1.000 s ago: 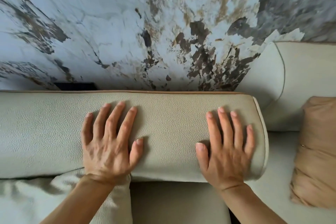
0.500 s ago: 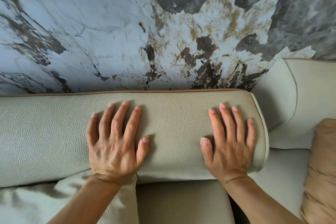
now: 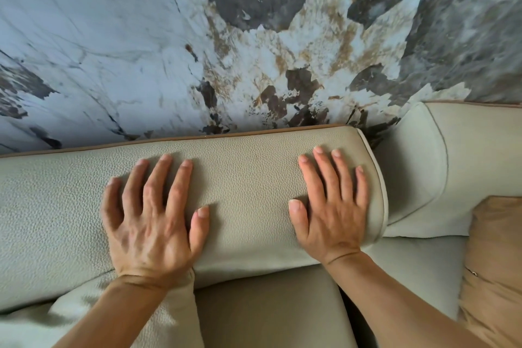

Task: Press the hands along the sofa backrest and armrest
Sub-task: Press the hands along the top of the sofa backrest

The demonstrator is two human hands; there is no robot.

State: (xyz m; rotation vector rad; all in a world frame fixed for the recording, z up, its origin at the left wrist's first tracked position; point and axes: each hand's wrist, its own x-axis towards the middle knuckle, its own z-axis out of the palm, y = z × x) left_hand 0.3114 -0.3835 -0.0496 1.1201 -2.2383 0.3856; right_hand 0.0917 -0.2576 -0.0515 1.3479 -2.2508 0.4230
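A cream, pebble-grained sofa backrest (image 3: 248,186) runs across the middle of the head view, with brown piping along its top edge. My left hand (image 3: 152,215) lies flat on it, palm down, fingers spread. My right hand (image 3: 330,203) lies flat near the backrest's right end, fingers apart and pointing at the wall. Neither hand holds anything. To the right, a second cream backrest section (image 3: 452,167) stands beside the first, set a little further back.
A marbled wall (image 3: 226,51) in white, grey and brown rises straight behind the sofa. A tan cushion (image 3: 497,263) leans at the right edge. A cream pillow (image 3: 93,316) lies under my left forearm, and the seat cushion (image 3: 268,308) shows between my arms.
The view has shifted, so more of the second backrest section shows on the right and the tan cushion sits nearer the edge. Both hands stay flat on the backrest, the right one nearer its end.
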